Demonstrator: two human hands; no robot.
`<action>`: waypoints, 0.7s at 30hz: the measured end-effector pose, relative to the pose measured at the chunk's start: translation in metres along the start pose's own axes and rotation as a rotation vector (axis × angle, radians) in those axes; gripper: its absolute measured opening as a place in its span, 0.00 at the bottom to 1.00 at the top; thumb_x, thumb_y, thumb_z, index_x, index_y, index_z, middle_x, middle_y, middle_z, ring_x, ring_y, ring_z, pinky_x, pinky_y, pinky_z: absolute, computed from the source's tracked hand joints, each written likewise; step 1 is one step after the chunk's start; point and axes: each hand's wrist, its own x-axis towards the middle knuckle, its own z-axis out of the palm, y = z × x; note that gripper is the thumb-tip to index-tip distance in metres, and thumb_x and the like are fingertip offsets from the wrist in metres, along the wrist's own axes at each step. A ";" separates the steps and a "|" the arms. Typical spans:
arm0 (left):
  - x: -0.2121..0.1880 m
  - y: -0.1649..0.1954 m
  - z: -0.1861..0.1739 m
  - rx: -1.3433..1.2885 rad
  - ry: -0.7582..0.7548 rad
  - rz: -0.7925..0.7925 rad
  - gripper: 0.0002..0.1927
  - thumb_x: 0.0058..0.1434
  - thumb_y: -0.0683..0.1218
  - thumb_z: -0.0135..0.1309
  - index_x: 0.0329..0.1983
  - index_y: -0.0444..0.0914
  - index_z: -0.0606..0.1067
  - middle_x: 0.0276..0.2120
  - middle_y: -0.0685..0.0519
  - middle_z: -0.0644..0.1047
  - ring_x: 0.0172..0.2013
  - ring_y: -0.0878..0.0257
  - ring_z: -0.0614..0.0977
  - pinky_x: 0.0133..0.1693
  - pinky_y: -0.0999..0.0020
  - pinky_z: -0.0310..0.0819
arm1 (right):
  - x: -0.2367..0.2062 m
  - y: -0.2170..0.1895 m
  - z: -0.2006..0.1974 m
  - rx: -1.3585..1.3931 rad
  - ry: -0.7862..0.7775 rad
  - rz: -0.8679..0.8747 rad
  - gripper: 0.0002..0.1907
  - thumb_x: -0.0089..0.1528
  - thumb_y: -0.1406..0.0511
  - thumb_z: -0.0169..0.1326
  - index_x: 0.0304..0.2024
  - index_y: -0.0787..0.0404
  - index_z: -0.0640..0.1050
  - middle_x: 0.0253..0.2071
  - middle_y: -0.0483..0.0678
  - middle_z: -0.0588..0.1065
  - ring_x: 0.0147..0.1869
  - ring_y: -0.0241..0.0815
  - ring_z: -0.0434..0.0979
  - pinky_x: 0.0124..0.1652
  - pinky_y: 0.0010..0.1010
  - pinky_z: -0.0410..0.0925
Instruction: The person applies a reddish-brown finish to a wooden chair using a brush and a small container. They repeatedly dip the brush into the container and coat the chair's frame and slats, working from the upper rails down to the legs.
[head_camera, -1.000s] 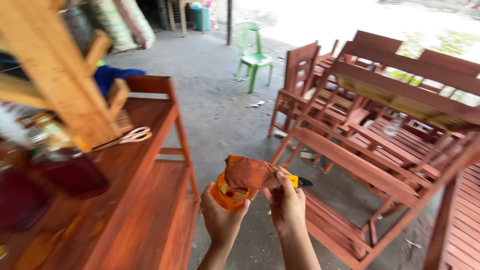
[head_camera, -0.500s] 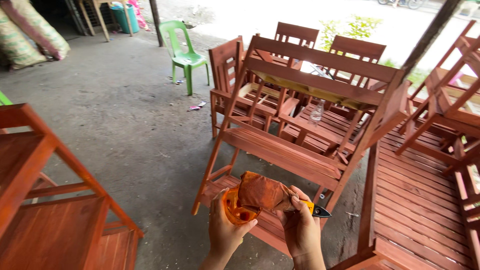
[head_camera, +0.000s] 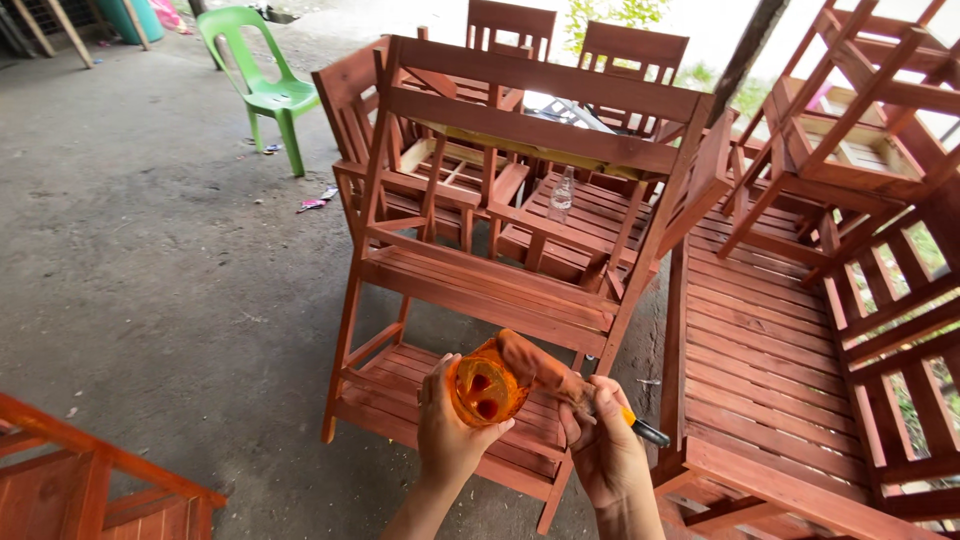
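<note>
My left hand (head_camera: 452, 430) grips a small orange translucent cup (head_camera: 484, 387), tipped so its open mouth faces me. My right hand (head_camera: 605, 447) holds a stained brown rag (head_camera: 540, 367) pressed against the cup's rim, together with a thin tool with a yellow and black tip (head_camera: 640, 427) that sticks out to the right. Both hands hover above the lower slatted shelf of a reddish wooden rack (head_camera: 480, 280) standing on the concrete floor.
Stained wooden chairs and a table (head_camera: 560, 130) crowd the area behind the rack, with a clear bottle (head_camera: 562, 195) on a seat. A slatted bench (head_camera: 760, 350) lies at right. A green plastic chair (head_camera: 262, 85) stands at far left. Another red wooden frame (head_camera: 90, 480) fills the bottom-left corner.
My view has swung right, away from the red shelf unit toward the rack and chairs. Both hands have kept the cup and rag, now turned so the cup's mouth faces me.
</note>
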 end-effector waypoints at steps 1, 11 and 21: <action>0.004 -0.002 0.006 -0.010 0.002 0.016 0.56 0.30 0.48 0.80 0.63 0.36 0.63 0.61 0.42 0.69 0.62 0.45 0.70 0.61 0.50 0.66 | 0.004 -0.002 -0.004 -0.044 0.004 0.000 0.10 0.60 0.65 0.60 0.44 0.55 0.77 0.45 0.47 0.79 0.45 0.40 0.83 0.44 0.30 0.78; 0.086 -0.034 0.084 -0.016 -0.086 0.110 0.55 0.27 0.49 0.80 0.60 0.41 0.65 0.62 0.47 0.71 0.62 0.46 0.71 0.61 0.45 0.59 | 0.066 -0.014 0.013 -0.629 0.254 -0.176 0.11 0.60 0.63 0.61 0.35 0.64 0.76 0.33 0.54 0.82 0.34 0.44 0.84 0.34 0.29 0.78; 0.209 -0.072 0.152 -0.071 -0.280 0.397 0.57 0.26 0.59 0.82 0.60 0.43 0.65 0.61 0.50 0.71 0.65 0.48 0.69 0.67 0.35 0.43 | 0.184 -0.016 0.064 -1.040 0.289 -0.378 0.18 0.59 0.57 0.60 0.42 0.64 0.84 0.34 0.46 0.79 0.33 0.33 0.82 0.30 0.24 0.76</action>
